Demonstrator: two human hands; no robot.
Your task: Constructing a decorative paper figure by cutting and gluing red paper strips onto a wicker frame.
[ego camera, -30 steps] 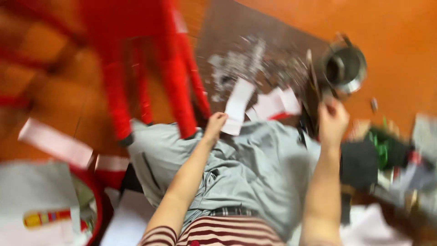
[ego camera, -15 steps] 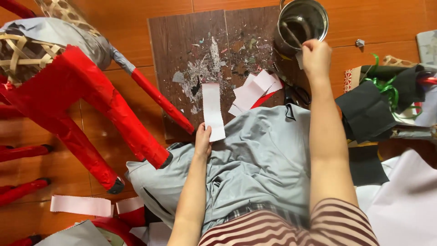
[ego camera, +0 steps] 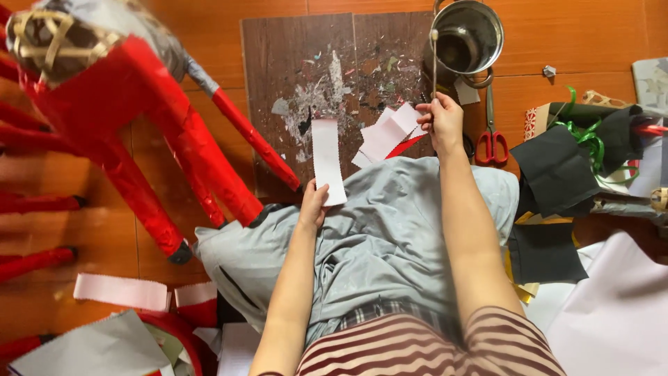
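Since half a second ago, we see the right hand (ego camera: 441, 122) has drawn back from the rim of the metal pot (ego camera: 467, 36) and come down toward the lap, now closed around the lower end of a thin stick (ego camera: 433, 69) whose upper tip stands up beside the pot's left edge; what the tip carries is too small to tell. The left hand (ego camera: 314, 203) has hardly shifted: its fingers pinch the near end of a long white paper strip (ego camera: 327, 160), which lies flat and reaches away across the stained brown board (ego camera: 292, 69). We find more white paper pieces (ego camera: 385, 132) fanned out on the board just left of the right hand, a red scrap showing under them. Red-handled scissors (ego camera: 491, 136) lie on the orange floor (ego camera: 570, 42) just to the right of that hand, below the pot. A red papered frame with long legs (ego camera: 139, 118) fills the left side, one leg ending near the left hand. Black paper sheets (ego camera: 557, 167) and green ribbon (ego camera: 584, 132) sit well off to the right, and another white strip (ego camera: 122, 291) lies on the floor at lower left.
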